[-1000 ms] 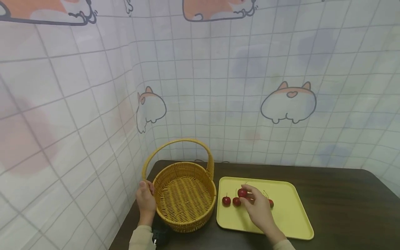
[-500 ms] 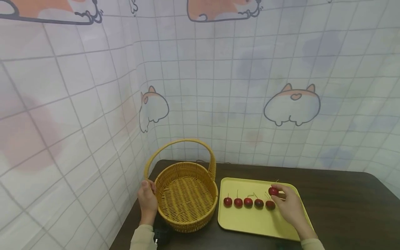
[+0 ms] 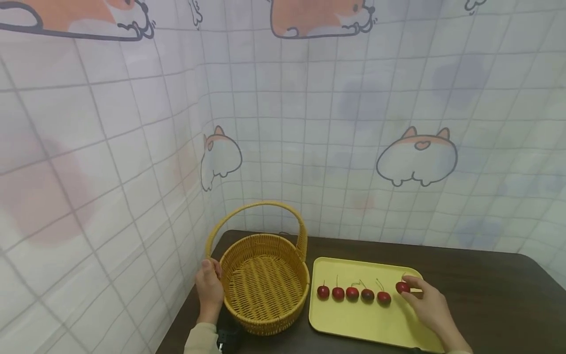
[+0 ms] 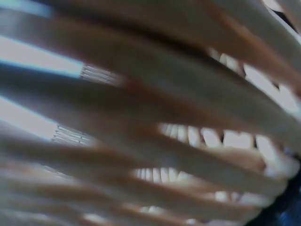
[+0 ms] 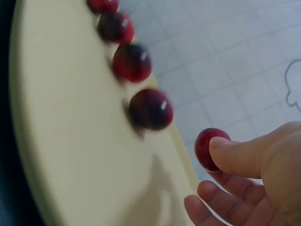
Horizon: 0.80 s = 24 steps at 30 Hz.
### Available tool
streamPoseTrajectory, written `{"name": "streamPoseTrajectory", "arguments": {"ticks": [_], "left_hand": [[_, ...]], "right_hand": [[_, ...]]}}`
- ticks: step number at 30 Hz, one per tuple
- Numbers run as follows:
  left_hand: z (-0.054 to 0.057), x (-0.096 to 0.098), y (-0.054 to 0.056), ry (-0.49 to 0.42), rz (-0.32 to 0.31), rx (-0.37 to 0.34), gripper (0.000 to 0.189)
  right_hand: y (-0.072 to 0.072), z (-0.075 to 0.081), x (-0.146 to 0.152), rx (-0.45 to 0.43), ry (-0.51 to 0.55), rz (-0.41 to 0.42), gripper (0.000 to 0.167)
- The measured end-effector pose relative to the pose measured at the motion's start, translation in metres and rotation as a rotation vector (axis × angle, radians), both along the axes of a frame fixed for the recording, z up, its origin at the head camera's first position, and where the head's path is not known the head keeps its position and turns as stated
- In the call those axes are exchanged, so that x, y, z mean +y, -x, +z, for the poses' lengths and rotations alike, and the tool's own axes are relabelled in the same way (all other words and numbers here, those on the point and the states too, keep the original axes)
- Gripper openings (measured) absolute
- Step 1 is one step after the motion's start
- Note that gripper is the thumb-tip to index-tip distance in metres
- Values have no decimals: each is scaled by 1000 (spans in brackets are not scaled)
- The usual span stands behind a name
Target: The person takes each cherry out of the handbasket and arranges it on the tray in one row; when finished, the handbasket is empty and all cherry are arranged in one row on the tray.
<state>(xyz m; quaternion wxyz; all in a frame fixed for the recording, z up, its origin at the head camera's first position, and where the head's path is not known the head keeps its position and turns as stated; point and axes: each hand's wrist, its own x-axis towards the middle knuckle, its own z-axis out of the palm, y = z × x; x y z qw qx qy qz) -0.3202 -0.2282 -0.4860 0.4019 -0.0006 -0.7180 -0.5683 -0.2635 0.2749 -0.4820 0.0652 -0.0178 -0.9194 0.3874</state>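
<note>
Between its thumb and fingers my right hand pinches a red cherry by its body, over the right part of the yellow tray. The right wrist view shows the same cherry with the thumb pressed against it. Several other cherries stand in a row on the tray, stems up, left of that hand. At the left, my left hand grips the side of the yellow wicker basket where its handle meets the rim. Only the blurred weave of the basket fills the left wrist view.
The dark brown table extends right of the tray. A white grid-patterned cloth with cartoon dogs hangs behind and at the left. A small black object lies in front of the basket, near the left sleeve.
My right hand has moved right and lower with the cherry, from above the left cherries to past the row's right end. The left hand keeps its grip on the basket.
</note>
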Motion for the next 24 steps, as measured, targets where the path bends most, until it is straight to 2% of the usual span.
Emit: {"name": "streamPoseTrajectory", "arguments": {"ticks": [7, 15, 24], "left_hand": [[5, 1, -2, 8, -1, 31, 61], [2, 0, -1, 31, 42, 6, 64], [2, -2, -3, 34, 110, 55, 63]], "right_hand": [[-1, -3, 4, 7, -24, 56, 42], [-4, -10, 8, -3, -52, 71, 39], [-7, -10, 5, -34, -47, 89, 40]]}}
